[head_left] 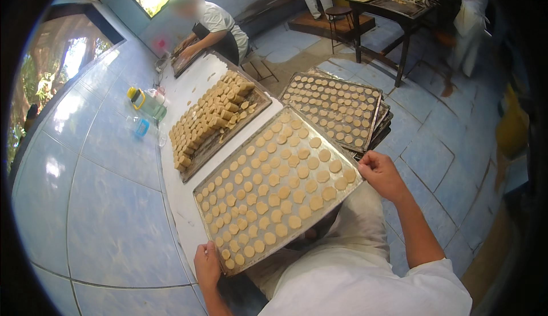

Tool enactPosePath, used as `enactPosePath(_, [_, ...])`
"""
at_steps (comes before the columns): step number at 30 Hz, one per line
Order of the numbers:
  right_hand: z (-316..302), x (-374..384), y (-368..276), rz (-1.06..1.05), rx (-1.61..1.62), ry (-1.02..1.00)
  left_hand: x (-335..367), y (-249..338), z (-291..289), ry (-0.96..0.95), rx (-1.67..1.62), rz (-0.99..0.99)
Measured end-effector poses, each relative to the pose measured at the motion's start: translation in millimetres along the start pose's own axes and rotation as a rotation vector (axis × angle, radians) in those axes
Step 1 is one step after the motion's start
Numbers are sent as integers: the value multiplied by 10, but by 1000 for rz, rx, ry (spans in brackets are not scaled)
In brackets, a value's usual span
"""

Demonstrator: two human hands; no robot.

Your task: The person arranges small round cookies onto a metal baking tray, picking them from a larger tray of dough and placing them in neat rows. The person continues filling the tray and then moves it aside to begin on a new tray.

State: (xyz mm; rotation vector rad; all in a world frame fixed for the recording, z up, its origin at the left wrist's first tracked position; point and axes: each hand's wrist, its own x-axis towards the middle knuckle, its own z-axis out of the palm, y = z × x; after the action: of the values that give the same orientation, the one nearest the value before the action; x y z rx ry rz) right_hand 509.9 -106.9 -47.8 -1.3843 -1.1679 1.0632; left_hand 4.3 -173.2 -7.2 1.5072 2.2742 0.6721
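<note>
A metal baking tray [317, 132] spans the space between my hands, tilted, its far part over the white table. Rows of flat, round, pale dough pieces [274, 179] cover it. My left hand [206, 263] grips the near left corner, thumb on the rim. At the right corner, my right hand [383, 174] pinches the edge with fingers closed. Beyond the tray, a wooden board [201, 166] carries many stacked dough rounds [211, 110], with some loose pieces at its right side.
Right of the table stands a stack of filled trays [332, 109]. A bottle with a yellow lid [147, 104] and a clear blue container [138, 126] sit by the tiled wall. Another person [214, 28] works at the table's far end. A dark table [394, 15] holds more trays.
</note>
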Motion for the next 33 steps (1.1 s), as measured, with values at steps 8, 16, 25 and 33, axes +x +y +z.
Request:
enactPosePath(8, [-203, -550, 69, 344, 625, -577, -19, -109, -7, -85, -450, 33])
enactPosePath(16, [-611, -707, 154, 170, 932, -407, 786, 831, 106, -464, -1109, 84])
enactPosePath(25, [-793, -442, -170, -117, 764, 31, 1435, 1599, 1128, -540, -845, 202])
enactPosePath(33, [-432, 522, 1, -184, 725, 176, 1311, 1452, 1255, -374, -956, 266])
